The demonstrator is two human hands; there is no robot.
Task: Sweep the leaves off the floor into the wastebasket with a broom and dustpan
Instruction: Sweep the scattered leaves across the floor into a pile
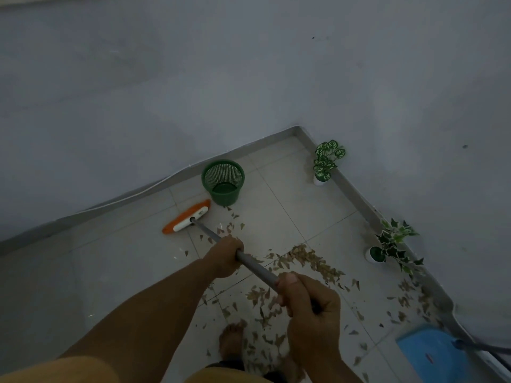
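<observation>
A broom with an orange and white head (186, 217) rests on the tiled floor left of a green mesh wastebasket (223, 181). Its grey handle (257, 269) runs back toward me. My left hand (225, 255) grips the handle further down, and my right hand (309, 305) grips it near the top. Dry brown leaves (309, 261) lie scattered over the tiles between the broom head and the right wall, thickest in a band right of the handle. A blue dustpan (431, 352) leans at the lower right by the wall.
Two small potted plants stand along the right wall, one near the corner (326, 161) and one further forward (392, 247). My bare foot (232, 341) stands among the leaves. Grey walls close the corner behind the wastebasket.
</observation>
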